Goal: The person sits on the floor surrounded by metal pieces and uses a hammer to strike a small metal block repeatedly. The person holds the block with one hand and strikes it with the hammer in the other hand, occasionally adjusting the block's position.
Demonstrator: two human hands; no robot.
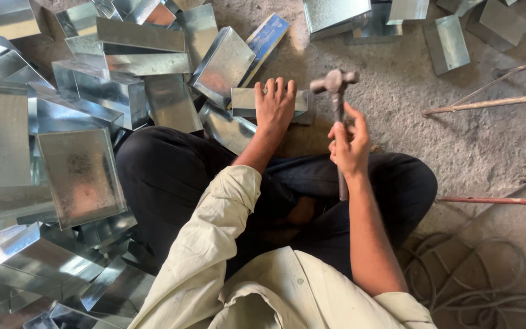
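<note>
Left hand [274,105] flat, open on empty metal tray [246,102]; right hand [349,144] gripping hammer [336,97].

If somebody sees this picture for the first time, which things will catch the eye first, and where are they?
The raised hammer, gripped in the right hand at centre, draws the eye first. Beside it, the left hand lies flat on a small metal piece on the concrete floor. On the left, a big heap of shiny sheet-metal boxes fills the picture.
</note>
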